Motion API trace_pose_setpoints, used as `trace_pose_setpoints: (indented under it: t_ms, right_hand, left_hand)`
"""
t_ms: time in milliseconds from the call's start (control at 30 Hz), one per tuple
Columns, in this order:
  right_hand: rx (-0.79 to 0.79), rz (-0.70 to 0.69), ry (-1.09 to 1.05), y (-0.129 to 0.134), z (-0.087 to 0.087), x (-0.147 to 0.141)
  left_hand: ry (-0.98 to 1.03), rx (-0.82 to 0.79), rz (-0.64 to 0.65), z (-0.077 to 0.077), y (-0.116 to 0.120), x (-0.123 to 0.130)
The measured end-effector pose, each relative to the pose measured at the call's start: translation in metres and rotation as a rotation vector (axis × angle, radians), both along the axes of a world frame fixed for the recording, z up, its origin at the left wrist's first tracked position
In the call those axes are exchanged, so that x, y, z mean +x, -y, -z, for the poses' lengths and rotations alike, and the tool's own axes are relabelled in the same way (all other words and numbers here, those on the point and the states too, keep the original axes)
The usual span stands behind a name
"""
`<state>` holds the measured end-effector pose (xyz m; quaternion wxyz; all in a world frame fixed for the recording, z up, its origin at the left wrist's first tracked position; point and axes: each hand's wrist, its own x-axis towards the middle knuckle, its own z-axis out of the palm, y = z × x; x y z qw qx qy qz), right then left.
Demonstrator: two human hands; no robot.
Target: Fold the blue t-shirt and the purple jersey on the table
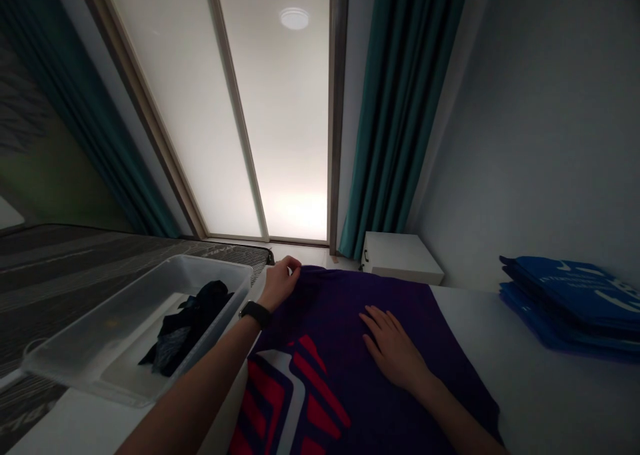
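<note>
A dark purple cloth (pixel 400 388), seemingly a garment, lies spread over the white table, with a red and white print on its lower left part. At its far left corner my left hand (pixel 283 281) pinches the edge between thumb and fingers; a dark watch is on that wrist. My right hand (pixel 393 348) rests flat on the middle of the cloth, fingers stretched out. The near end of the cloth runs out of view at the bottom.
On the left stands a translucent plastic bin (pixel 100 315) holding crumpled dark clothing (pixel 193 321). Folded blue fabric bags or clothes (pixel 575 301) are stacked on the white table (pixel 560 401) at right. Beyond are a white cabinet (pixel 400 251), teal curtains (pixel 400 108) and frosted sliding doors (pixel 280 121).
</note>
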<state>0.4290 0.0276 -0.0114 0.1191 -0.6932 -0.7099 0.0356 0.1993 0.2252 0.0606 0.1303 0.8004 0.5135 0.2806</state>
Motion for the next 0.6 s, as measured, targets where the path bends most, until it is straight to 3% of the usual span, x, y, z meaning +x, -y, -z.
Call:
trace_pose_setpoints:
  t_ms: [167, 367, 600]
  right_hand:
    - [-0.009, 0.006, -0.009, 0.001, -0.004, -0.001]
    - [0.017, 0.004, -0.025, 0.001, -0.002, -0.002]
    - [0.023, -0.002, -0.024, 0.0, 0.001, 0.001]
  left_hand:
    - [0.034, -0.034, 0.135, 0.015, 0.031, -0.023]
    - [-0.075, -0.163, 0.131, 0.045, 0.051, -0.041]
    - [-0.081, -0.134, 0.143, 0.051, 0.051, -0.043]
